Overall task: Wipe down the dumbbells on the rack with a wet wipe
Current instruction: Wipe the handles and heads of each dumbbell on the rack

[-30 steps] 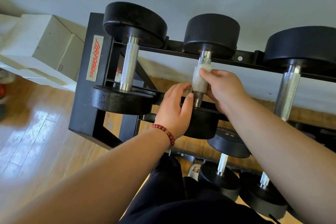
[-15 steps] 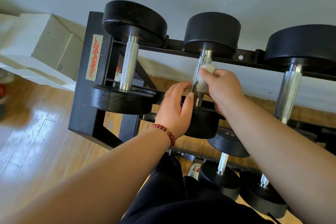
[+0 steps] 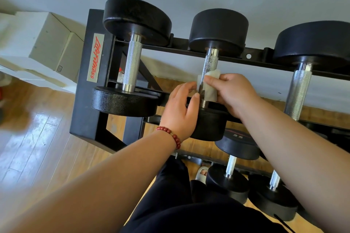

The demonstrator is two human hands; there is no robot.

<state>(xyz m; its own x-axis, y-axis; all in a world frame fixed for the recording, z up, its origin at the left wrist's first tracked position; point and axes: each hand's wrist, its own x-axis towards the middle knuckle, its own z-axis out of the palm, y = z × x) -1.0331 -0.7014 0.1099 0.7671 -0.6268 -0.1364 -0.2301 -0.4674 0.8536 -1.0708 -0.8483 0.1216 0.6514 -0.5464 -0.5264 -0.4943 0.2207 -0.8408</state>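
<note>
We look down on a black, square-tubed steel rack (image 3: pixel 81 119) with a silver label in red script, standing on glossy wooden plank flooring (image 3: pixel 37 147) against a pale wall. Three dumbbells lie across its top rails. Each has thick round black heads with a pebbled finish and a knurled chrome handle: the left dumbbell (image 3: pixel 136 19), the middle dumbbell (image 3: pixel 217 30) and the right dumbbell (image 3: pixel 312 41).

Smaller black dumbbells (image 3: pixel 238 143) sit on the tier below, and matte white boxes (image 3: pixel 37 43) stand beside the rack.

The left hand (image 3: pixel 180 111) rests against the middle dumbbell's near head, its fingers loosely bent and holding nothing, the fingertips just beside the handle. The right hand (image 3: pixel 233 92) pinches a crumpled, damp-looking white wet wipe (image 3: pixel 212 91) between thumb and curled fingers. The wipe is wrapped round the lower half of that handle, and bare knurling shows above it.

A string of round red beads (image 3: pixel 170 134) circles the left wrist.
</note>
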